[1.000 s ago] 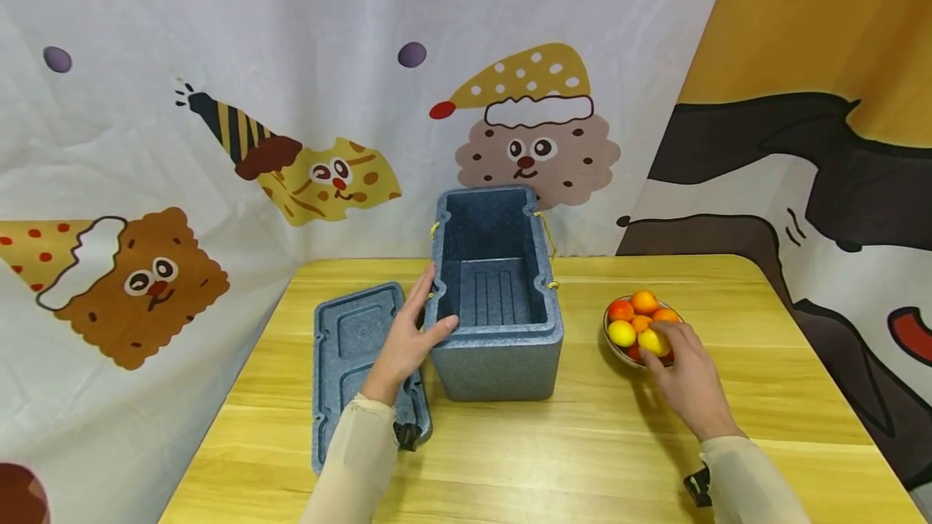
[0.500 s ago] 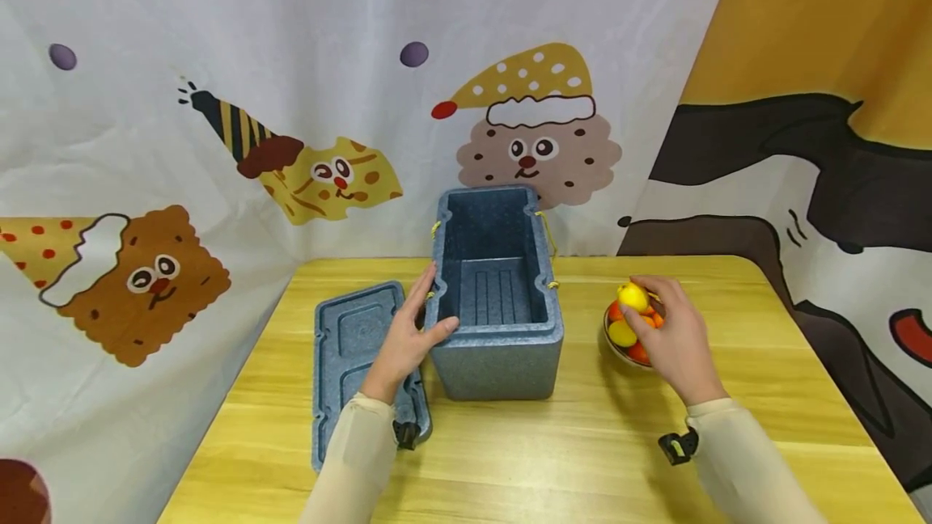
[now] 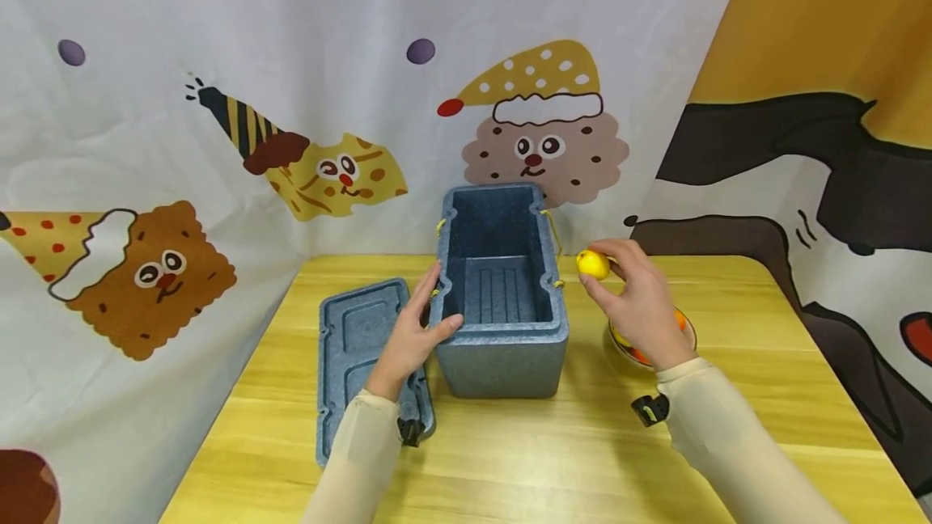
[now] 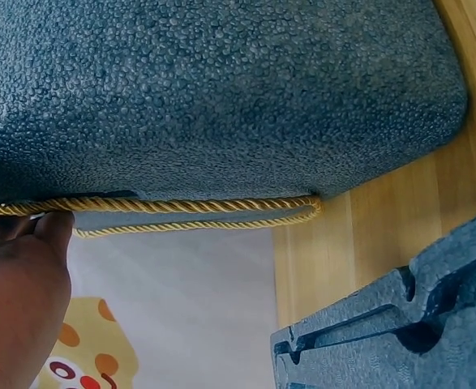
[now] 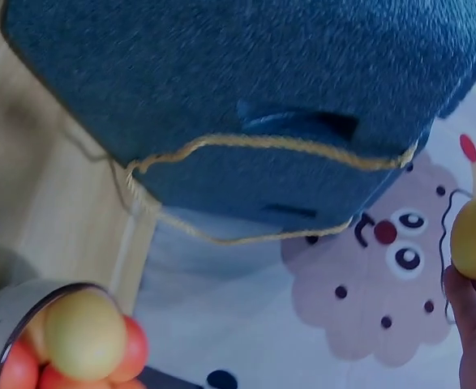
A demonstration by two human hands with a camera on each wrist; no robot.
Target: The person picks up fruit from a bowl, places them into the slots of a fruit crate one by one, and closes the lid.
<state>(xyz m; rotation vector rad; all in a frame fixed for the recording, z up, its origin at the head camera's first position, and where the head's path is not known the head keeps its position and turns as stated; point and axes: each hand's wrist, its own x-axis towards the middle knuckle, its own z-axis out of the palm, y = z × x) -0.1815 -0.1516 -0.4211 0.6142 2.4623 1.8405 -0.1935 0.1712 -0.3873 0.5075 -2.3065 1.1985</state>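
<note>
A grey-blue foam box (image 3: 502, 366) stands with its top uncovered, and its visible floor is bare. Against its left side and near rim rests my left hand (image 3: 410, 338), fingers extended and thumb on the rim; the left wrist view shows that hand (image 4: 19, 300) beside the yellow rope (image 4: 181, 206). My right hand (image 3: 641, 297) pinches a yellow lemon (image 3: 593, 264) between thumb and fingers, above the table just right of the box. In the right wrist view the lemon (image 5: 474, 237) is at the right edge. A bowl (image 3: 628, 356) of fruit is partly hidden under the right forearm.
The box's lid (image 3: 364, 330) lies flat on the wooden table (image 3: 510, 459), left of the box and partly under the left arm. Rope handles (image 5: 286, 144) hang on the box's sides. A printed curtain (image 3: 328, 39) hangs behind the table.
My right hand has picked the lemon up out of the bowl and carried it left and upward toward the box. My left hand has stayed on the box.
</note>
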